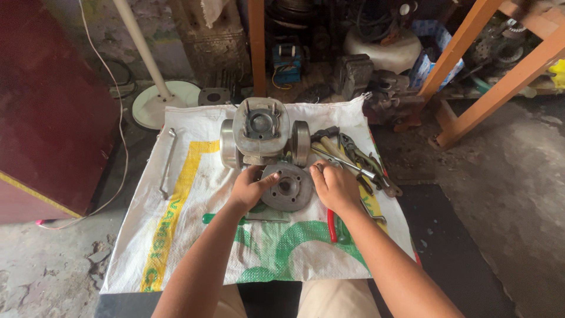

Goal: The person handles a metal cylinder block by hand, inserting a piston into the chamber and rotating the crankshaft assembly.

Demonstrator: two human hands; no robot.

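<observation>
A round grey metal cover (286,187) with a central hole lies flat on a white woven sack (194,194). My left hand (249,187) rests on its left rim, thumb on top. My right hand (336,186) touches its right edge, fingers curled. Just beyond the cover stands a grey engine block (261,134) with studs pointing up and a round flywheel on each side.
Pliers, wrenches and a hammer (353,162) lie heaped on the sack's right side, red-handled pliers (333,226) nearer me. A long bent wrench (166,162) lies at the left. A fan base (162,101), orange wooden legs (471,76) and engine parts crowd the back.
</observation>
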